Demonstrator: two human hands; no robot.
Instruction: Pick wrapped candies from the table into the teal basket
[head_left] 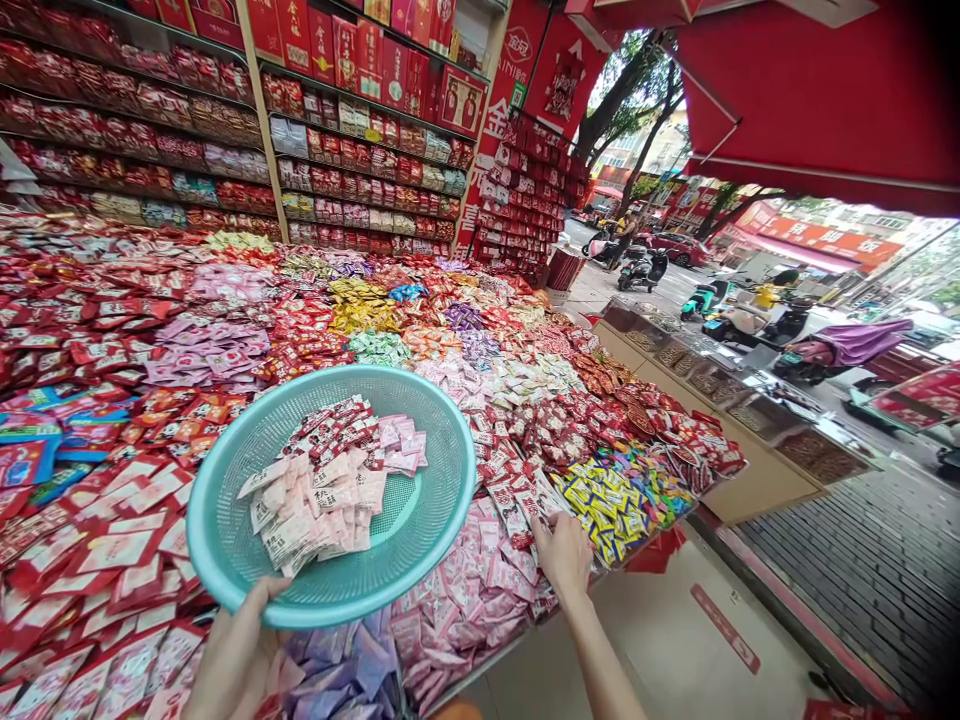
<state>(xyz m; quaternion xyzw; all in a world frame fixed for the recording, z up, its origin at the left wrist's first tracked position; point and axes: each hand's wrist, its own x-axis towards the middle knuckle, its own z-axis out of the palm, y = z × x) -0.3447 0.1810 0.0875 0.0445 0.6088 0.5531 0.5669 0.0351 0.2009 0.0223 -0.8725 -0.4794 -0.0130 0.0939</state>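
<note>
My left hand [244, 640] grips the near rim of a teal plastic basket [442, 540], thumb over the edge. Pale pink candy packets [315, 510] with dark lettering lie inside it, beside red-and-white packets [330, 430] and a few pink-lilac packets [401, 443]. At the front of the display, my right hand [564, 552] has its fingers closed at some red-and-white candy packets [514, 505]; its palm side is hidden. Yellow packets [604, 505] lie just right of that hand, and light pink packets [472, 590] to its left.
Piles of wrapped sweets [217, 350] cover the wide display. Stocked shelves [375, 150] stand behind. Purple packets [352, 660] lie at the front edge. To the right are covered bins [709, 380], a tiled floor [675, 640] and parked scooters [645, 265] on the street.
</note>
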